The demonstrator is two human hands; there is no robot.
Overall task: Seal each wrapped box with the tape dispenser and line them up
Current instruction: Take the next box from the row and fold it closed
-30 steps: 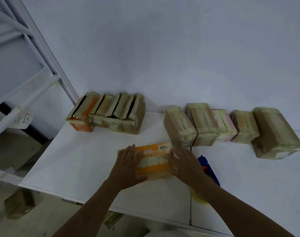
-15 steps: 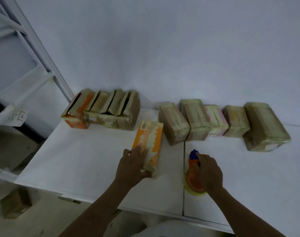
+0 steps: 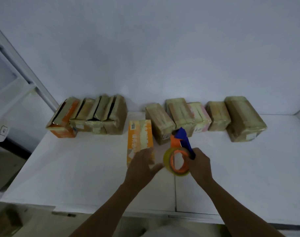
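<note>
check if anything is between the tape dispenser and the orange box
Nothing visible. The tape dispenser, gripped by the right hand, is just right of the orange box; the left hand rests on the box's near end.
</note>
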